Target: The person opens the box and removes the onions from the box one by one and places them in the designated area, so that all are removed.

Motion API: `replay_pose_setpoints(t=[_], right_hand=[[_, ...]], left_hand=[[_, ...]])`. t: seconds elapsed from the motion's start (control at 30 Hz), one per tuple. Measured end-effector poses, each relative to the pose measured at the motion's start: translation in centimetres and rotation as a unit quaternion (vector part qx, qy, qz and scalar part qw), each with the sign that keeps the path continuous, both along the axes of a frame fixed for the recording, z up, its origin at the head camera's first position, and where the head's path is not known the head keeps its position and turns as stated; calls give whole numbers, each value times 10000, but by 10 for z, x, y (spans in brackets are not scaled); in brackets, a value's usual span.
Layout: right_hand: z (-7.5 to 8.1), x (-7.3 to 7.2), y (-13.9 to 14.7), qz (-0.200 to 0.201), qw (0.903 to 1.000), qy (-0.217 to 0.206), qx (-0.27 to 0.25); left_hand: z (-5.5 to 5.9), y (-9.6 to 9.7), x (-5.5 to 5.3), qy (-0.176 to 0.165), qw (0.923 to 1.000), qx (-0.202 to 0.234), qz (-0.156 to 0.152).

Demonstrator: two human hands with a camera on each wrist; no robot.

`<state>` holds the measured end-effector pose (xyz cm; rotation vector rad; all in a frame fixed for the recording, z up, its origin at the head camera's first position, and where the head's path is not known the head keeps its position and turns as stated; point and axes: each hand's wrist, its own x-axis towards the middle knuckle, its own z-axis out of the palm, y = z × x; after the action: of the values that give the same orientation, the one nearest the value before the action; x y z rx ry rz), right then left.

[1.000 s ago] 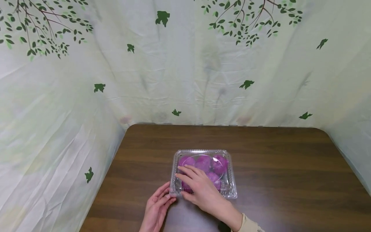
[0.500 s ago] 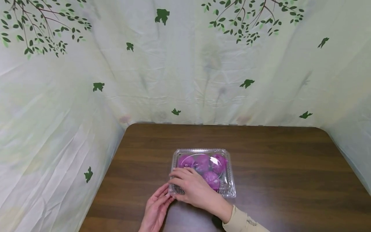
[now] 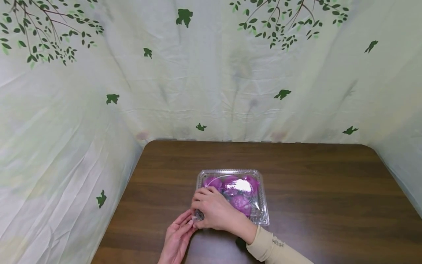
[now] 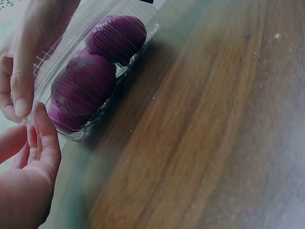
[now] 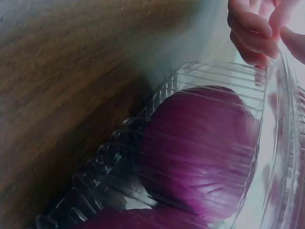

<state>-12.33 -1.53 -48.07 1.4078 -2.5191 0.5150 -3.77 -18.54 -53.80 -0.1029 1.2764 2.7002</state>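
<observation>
A clear plastic clamshell box (image 3: 262, 211) stands on the wooden table with its lid down. Several glossy purple round things (image 3: 240, 202) fill it, their kind hidden by glare and ridged plastic. My left hand (image 3: 178, 234) pinches the rim at the box's near left corner between thumb and fingers. Over the left side of the lid lies my right hand (image 3: 214, 211), fingers curled over the left edge and thumb at that same corner. In the left wrist view the right thumb (image 4: 21, 90) meets the left fingertips (image 4: 44, 117) at the rim. Ribbed box walls (image 5: 217, 71) fill the right wrist view.
The brown wooden table (image 3: 329, 194) extends around the box on both sides and behind. A pale curtain (image 3: 211, 80) printed with leaves and branches encloses the back and sides. A small dark thing (image 3: 241, 243) shows beneath the right cuff.
My right hand has slid left from the middle of the lid to its near left corner, and its fingers have curled over the edge. The left hand stays at that corner.
</observation>
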Motion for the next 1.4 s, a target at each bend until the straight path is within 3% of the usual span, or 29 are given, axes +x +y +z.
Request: replay_pose_setpoints(t=[0.17, 0.5, 0.8, 0.97, 1.23, 1.4], right_hand=[[-1, -1, 0, 35, 10000, 14, 47], [0, 0, 0, 197, 9998, -18, 37], [0, 2, -1, 335, 9994, -6, -92], [0, 1, 0, 436, 9987, -187, -173], [0, -1, 0, 445, 9977, -407, -321], [-1, -1, 0, 469, 9971, -444, -401]], left_hand=[[-4, -1, -1, 156, 9998, 58, -50], [-8, -1, 0, 76, 9999, -78, 45], [-7, 2, 0, -66, 9995, 11, 322], [-7, 3, -1, -166, 9989, -29, 449], [-7, 2, -3, 32, 9992, 54, 397], [-5, 3, -3, -23, 9988, -30, 489]])
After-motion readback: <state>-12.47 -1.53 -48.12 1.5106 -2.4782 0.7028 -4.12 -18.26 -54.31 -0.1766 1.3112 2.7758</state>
